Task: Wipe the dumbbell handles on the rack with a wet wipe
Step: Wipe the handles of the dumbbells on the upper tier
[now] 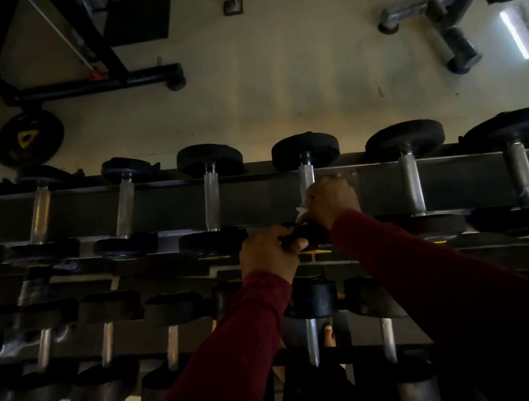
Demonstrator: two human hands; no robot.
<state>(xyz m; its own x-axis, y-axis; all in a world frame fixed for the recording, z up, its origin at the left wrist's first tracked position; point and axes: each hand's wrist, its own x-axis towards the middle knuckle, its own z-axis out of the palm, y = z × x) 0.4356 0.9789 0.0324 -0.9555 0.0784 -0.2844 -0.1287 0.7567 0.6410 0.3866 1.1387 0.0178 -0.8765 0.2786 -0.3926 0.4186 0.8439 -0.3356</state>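
Two hands in dark red sleeves work at one black-ended dumbbell with a silver metal handle on the top tier of the long dark steel rack. Its long axis runs away from the person, across the rails, far head toward the pale floor. The right hand clenches a crumpled white wet wipe round that handle. The left hand grasps the near black head.
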